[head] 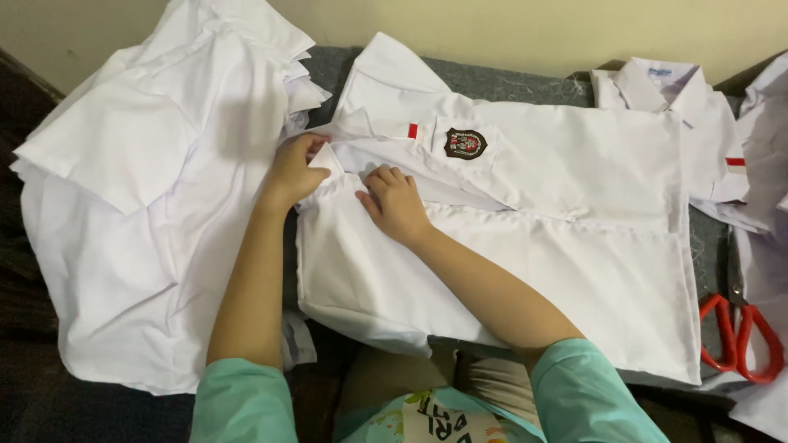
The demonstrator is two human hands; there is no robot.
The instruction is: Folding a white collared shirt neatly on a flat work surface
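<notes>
Head view, looking down at a grey cloth-covered work surface (492,82) set against a pale wall. A white short-sleeved uniform shirt (525,262) lies spread flat across the middle of the surface, front up, collar toward the left, with a dark embroidered crest badge (465,143) and a small red-and-white flag patch (412,130) on the chest. To its left rests a stack of white shirts (148,205), loosely piled; to its right lies another white collared shirt (689,123), partly out of frame. Red-handled scissors (739,328) lie at the right edge, just beside the spread shirt's hem.

The left hand (294,171) grips the collar (328,157), fingers curled together and pinched on the fabric. The right hand (396,203) lies palm down just beside it on the button placket, fingers together and pressing the cloth flat.

Step in hand, as judged: the collar and neck opening are being set straight, before any folding of the body. The next move would appear to call for a steady hold at the collar while the right hand smooths along the placket, keeping both front panels aligned and unwrinkled.
</notes>
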